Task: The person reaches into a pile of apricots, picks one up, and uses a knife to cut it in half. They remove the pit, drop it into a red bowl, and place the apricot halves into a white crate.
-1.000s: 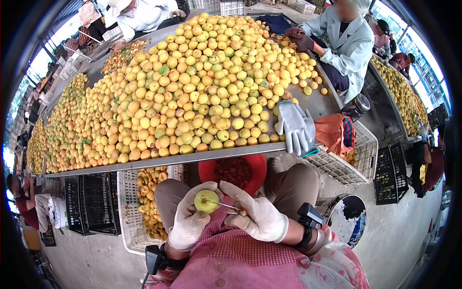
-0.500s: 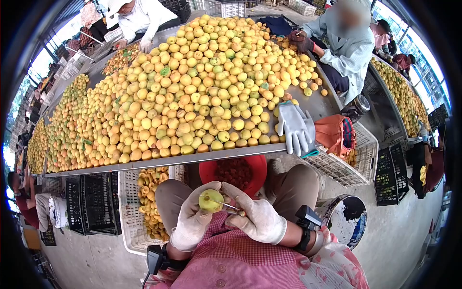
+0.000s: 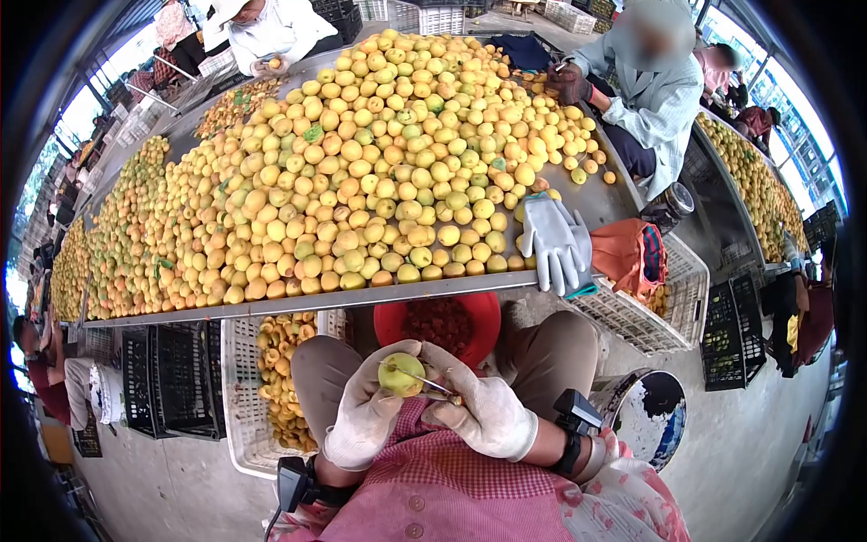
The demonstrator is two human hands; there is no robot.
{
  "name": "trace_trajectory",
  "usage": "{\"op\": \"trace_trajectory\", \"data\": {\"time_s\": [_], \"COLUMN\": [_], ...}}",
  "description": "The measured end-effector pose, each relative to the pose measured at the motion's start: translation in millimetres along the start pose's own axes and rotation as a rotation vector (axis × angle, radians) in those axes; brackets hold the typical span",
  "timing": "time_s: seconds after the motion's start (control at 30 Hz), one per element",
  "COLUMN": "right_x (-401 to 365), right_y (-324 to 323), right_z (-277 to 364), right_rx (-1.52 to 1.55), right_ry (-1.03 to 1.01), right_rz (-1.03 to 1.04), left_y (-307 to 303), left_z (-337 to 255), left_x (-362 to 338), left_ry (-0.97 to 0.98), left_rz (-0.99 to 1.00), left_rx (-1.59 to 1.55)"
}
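Note:
My left hand (image 3: 363, 417), in a white work glove, is closed round a yellow-green apricot (image 3: 396, 383) above my lap. In my gloved right hand (image 3: 492, 417) is a small knife with a thin metal blade (image 3: 433, 386). The blade lies across the face of the fruit, its tip near the upper left of it. Both hands are close together, fingertips meeting just above the apricot. Most of the knife's handle is hidden in the right glove.
A metal table (image 3: 361, 296) bears a big heap of apricots (image 3: 343, 172). Below it stand a red basin (image 3: 483, 321) with dark contents and a white crate (image 3: 242, 397) of opened fruit. Grey gloves (image 3: 555, 244) lie on the table's edge. Co-workers sit across the table.
The knife blade has shifted from the apricot's right side to lie up across its face. At the back left, the white-clothed co-worker's hands have come together round a fruit.

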State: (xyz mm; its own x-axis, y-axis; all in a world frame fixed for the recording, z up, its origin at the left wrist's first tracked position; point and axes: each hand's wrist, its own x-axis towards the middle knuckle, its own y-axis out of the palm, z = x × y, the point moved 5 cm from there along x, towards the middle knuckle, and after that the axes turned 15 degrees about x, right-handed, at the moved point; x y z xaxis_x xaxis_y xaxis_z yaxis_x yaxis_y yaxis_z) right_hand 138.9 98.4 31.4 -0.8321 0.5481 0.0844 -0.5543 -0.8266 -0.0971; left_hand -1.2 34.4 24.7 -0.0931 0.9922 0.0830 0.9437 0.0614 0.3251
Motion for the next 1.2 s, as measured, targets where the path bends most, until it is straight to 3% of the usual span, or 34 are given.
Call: {"op": "trace_trajectory", "data": {"time_s": [0.3,0.5,0.7,0.87,0.9,1.1,1.17,1.2], "right_x": [1.2,1.1,1.2,2.4,2.2,4.4,5.9,5.9], "right_y": [0.3,1.2,0.0,2.3,2.3,-6.0,-7.5,-7.3], "right_z": [5.8,9.1,12.0,4.1,2.8,12.1,11.5,8.0], "right_rx": [-0.062,-0.185,-0.237,-0.183,-0.166,-0.222,-0.252,-0.302], "right_ry": [0.017,-0.009,-0.032,-0.080,-0.102,-0.110,-0.103,-0.082], "right_rz": [-0.018,-0.039,0.005,-0.045,-0.068,-0.071,-0.038,-0.022], "left_y": [-0.7,-2.7,-4.1,12.0,11.9,3.9,1.2,1.2], "left_z": [0.1,-12.1,-29.2,-14.4,-13.4,-24.6,-33.3,-33.7], "left_x": [-0.3,-3.2,1.9,5.1,4.4,1.4,3.1,6.1], "left_ry": [-0.037,-0.096,-0.132,-0.099,-0.097,-0.131,-0.230,-0.135], "left_rz": [0.003,-0.055,0.060,-0.092,-0.092,-0.154,-0.127,-0.101], "left_rx": [-0.003,0.145,0.445,-0.144,-0.145,0.025,0.328,0.668]}}
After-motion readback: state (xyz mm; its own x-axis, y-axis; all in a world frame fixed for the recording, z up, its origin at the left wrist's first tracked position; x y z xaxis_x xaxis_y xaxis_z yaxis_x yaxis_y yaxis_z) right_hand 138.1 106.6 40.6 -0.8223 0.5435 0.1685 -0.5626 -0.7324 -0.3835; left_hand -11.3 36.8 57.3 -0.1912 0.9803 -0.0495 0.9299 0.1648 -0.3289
